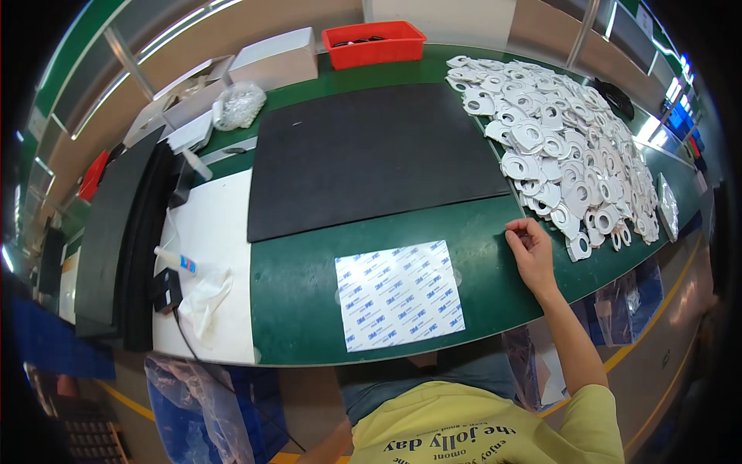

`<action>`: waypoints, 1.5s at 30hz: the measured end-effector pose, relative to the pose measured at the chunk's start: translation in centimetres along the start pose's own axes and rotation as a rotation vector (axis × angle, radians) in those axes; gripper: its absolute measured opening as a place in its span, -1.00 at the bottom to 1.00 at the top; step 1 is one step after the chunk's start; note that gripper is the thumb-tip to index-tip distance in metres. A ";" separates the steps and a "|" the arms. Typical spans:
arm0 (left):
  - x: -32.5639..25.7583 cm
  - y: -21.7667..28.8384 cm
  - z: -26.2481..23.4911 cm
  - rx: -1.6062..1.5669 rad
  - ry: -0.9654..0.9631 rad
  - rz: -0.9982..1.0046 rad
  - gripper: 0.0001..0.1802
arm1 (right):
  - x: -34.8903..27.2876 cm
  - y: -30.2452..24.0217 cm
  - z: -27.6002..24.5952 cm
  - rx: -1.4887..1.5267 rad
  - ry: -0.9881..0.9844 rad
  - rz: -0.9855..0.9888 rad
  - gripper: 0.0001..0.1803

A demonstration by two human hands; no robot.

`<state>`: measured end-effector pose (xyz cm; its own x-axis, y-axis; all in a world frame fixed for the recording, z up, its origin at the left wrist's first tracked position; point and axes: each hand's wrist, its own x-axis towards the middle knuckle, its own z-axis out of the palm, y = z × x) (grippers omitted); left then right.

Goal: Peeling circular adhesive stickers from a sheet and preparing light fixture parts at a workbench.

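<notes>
My right hand (533, 251) is over the green table, just left of the near edge of a large pile of flat white ring-shaped pieces (572, 147). Its fingers are curled in toward the thumb, and nothing shows between them. In front of me, close to the table's near edge, lies a sheet of white backing paper with blue print (400, 296). Beyond it a large black mat (371, 155) lies flat. Only part of my left arm (331, 445) shows at the lower edge; the left hand is out of the picture.
A red bin (374, 45) with dark items and a white box (274, 60) stand along the back. To the left, a white board (224, 232) bears a glue bottle (175, 259), a crumpled cloth (207, 301) and a black device (166, 291) with a cord. Black slabs (124, 240) stand beside it.
</notes>
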<state>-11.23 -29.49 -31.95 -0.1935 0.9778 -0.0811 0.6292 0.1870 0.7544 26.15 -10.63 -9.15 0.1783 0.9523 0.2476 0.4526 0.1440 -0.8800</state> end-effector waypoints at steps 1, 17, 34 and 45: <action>2.0 -0.2 0.6 0.004 -0.036 -0.004 -0.67 | 1.2 0.3 0.5 0.013 -0.014 0.032 -0.89; 22.2 6.7 3.5 0.123 -0.565 -0.221 -0.58 | 17.6 0.7 3.7 -0.212 0.051 0.058 -0.88; -6.9 13.2 -11.1 0.233 -0.757 0.180 -0.41 | -3.9 -3.8 -7.7 -0.449 0.108 -0.420 -0.49; 4.4 23.8 -16.9 0.317 0.432 0.415 -0.47 | -9.4 -3.8 -11.8 -0.632 0.087 -0.425 -0.52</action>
<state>-9.81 -22.30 -3.31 -0.1301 0.8610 0.4917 0.8939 -0.1127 0.4339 33.08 -23.28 -3.34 -0.0663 0.8209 0.5672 0.9065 0.2871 -0.3096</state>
